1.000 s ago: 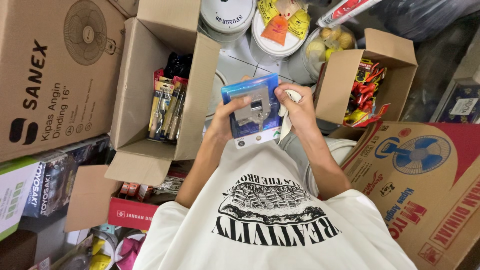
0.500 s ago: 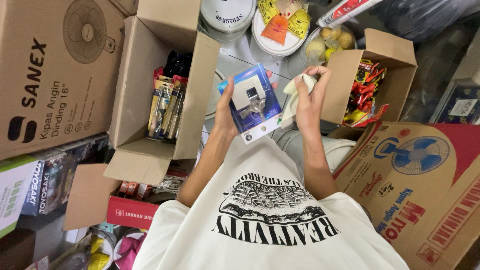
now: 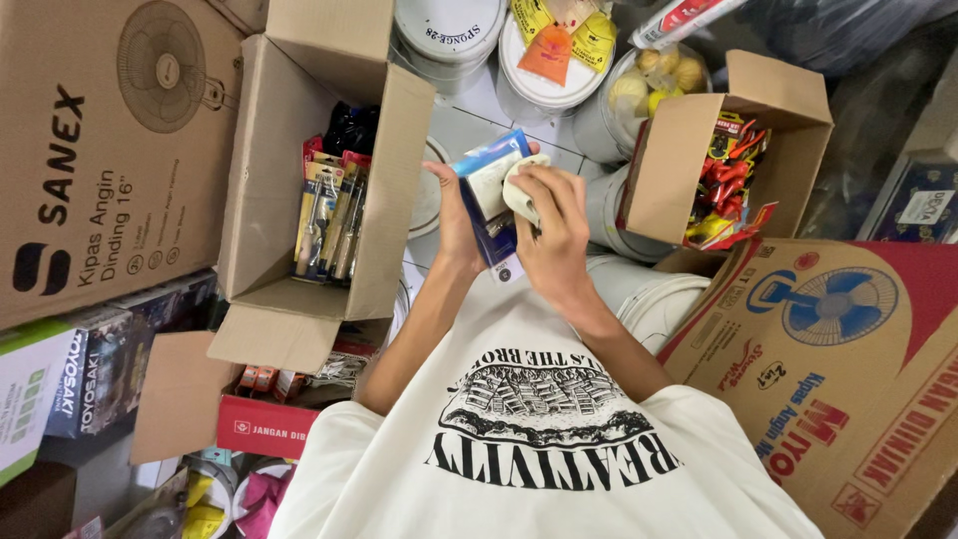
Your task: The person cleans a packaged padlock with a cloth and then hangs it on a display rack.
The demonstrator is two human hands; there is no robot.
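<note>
While a blue packet [image 3: 487,205] is gripped upright in the left hand [image 3: 454,215] between two open cardboard boxes [image 3: 309,180], a white cloth [image 3: 521,190] is pressed against it by the right hand's [image 3: 554,235] closed fingers.

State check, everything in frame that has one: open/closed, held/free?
Blue blister pack: held upright in left hand.
White cloth: pressed on pack by right hand.
Left carton: open, packaged tools inside.
Right carton: open, red packets inside.
White buckets: lidded.
</note>
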